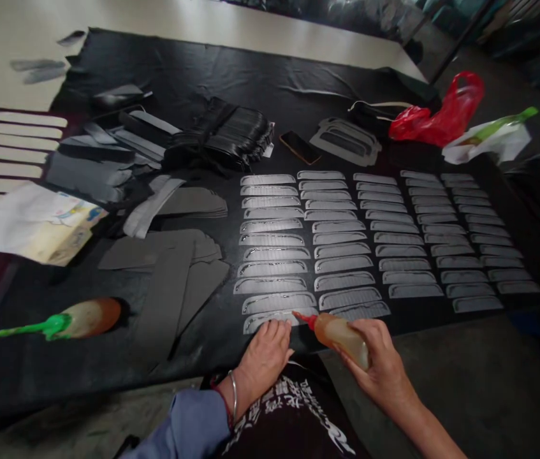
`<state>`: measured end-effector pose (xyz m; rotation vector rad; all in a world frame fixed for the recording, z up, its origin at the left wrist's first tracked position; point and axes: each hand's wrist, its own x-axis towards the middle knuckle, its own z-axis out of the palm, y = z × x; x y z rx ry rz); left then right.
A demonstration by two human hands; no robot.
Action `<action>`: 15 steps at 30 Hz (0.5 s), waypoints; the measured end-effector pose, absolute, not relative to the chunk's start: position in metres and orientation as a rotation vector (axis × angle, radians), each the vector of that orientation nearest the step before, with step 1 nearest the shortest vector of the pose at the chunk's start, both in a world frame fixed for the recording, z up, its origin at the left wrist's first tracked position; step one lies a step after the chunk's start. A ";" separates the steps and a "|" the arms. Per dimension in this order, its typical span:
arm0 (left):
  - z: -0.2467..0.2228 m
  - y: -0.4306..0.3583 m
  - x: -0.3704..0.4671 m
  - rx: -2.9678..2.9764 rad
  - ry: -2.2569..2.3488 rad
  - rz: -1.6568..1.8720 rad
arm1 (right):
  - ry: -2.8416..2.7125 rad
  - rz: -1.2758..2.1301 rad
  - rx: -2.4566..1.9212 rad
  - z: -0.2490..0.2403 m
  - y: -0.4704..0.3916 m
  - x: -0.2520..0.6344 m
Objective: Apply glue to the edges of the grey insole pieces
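Note:
My right hand [377, 360] is wrapped round a squeeze bottle [346, 336] of amber liquid. The bottle tilts down to the left, its red nozzle [305, 318] at the nearest grey strip [270, 320] of the leftmost column. My left hand [266, 357] lies flat, fingers stretched out, with its fingertips on that strip's lower edge. Several columns of similar curved grey strips [347, 262] cover the black table surface, many with shiny lines along their edges. Whether the nozzle tip touches the strip, I cannot tell.
A second squeeze bottle [92, 317] with a green nozzle lies at the left. Dark grey panels [164, 280] are piled beside it. Further back are a black tied bundle [224, 134], a phone [299, 147], a red plastic bag [435, 121] and a tissue pack [66, 233].

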<state>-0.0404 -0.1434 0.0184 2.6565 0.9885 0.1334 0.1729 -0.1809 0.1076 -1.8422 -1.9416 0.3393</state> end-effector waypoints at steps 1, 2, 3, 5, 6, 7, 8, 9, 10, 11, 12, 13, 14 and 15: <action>0.017 -0.143 -0.039 2.657 0.976 0.142 | -1.934 0.333 -1.852 0.108 -0.182 0.174; 0.017 -0.143 -0.038 2.660 0.963 0.147 | -1.927 0.329 -1.862 0.107 -0.183 0.175; 0.016 -0.143 -0.037 2.665 0.950 0.148 | -1.921 0.326 -1.872 0.107 -0.184 0.177; 0.018 -0.142 -0.035 2.671 0.938 0.140 | -1.906 0.321 -1.888 0.106 -0.186 0.179; 0.019 -0.141 -0.034 2.667 0.938 0.130 | -1.898 0.320 -1.895 0.106 -0.187 0.181; 0.021 -0.140 -0.033 2.656 0.941 0.118 | -1.891 0.320 -1.901 0.106 -0.188 0.182; 0.022 -0.139 -0.032 2.641 0.944 0.104 | -1.885 0.321 -1.907 0.105 -0.189 0.183; 0.024 -0.138 -0.032 2.624 0.949 0.088 | -1.879 0.322 -1.912 0.106 -0.190 0.183; 0.025 -0.137 -0.031 2.610 0.950 0.072 | -1.875 0.323 -1.916 0.106 -0.190 0.184; 0.026 -0.136 -0.030 2.602 0.947 0.061 | -1.871 0.325 -1.918 0.106 -0.190 0.184; 0.026 -0.136 -0.029 2.598 0.945 0.054 | -1.866 0.325 -1.920 0.106 -0.191 0.183; 0.027 -0.135 -0.029 2.598 0.943 0.051 | -1.861 0.324 -1.921 0.106 -0.191 0.182; 0.027 -0.135 -0.028 2.597 0.944 0.048 | -1.857 0.326 -1.920 0.107 -0.190 0.181; 0.027 -0.134 -0.027 2.597 0.946 0.044 | -1.854 0.328 -1.916 0.107 -0.190 0.180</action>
